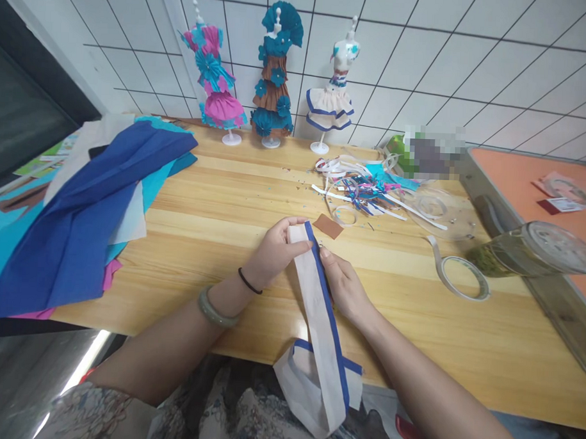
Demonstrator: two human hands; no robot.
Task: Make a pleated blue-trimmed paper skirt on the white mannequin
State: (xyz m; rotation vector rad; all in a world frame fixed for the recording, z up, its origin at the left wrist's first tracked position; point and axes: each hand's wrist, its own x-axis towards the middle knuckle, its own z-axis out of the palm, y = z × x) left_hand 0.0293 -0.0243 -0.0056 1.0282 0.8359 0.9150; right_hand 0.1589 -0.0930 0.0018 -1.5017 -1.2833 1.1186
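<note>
A long white paper strip with a blue edge (319, 303) runs from the middle of the wooden table (216, 204) down over its front edge into my lap. My left hand (272, 254) pinches the strip's far end, fingers closed on it. My right hand (343, 282) grips the strip's blue edge just below, fingers pressed on it. A small brown paper piece (328, 226) lies just beyond my hands.
Sheets of blue, teal, white and pink crepe paper (82, 212) are piled at the left. Three small dress mannequins (274, 71) stand by the tiled wall. Paper scraps and ribbon bits (366, 187), a tape roll (464, 277) and a lying glass jar (532, 253) are at the right.
</note>
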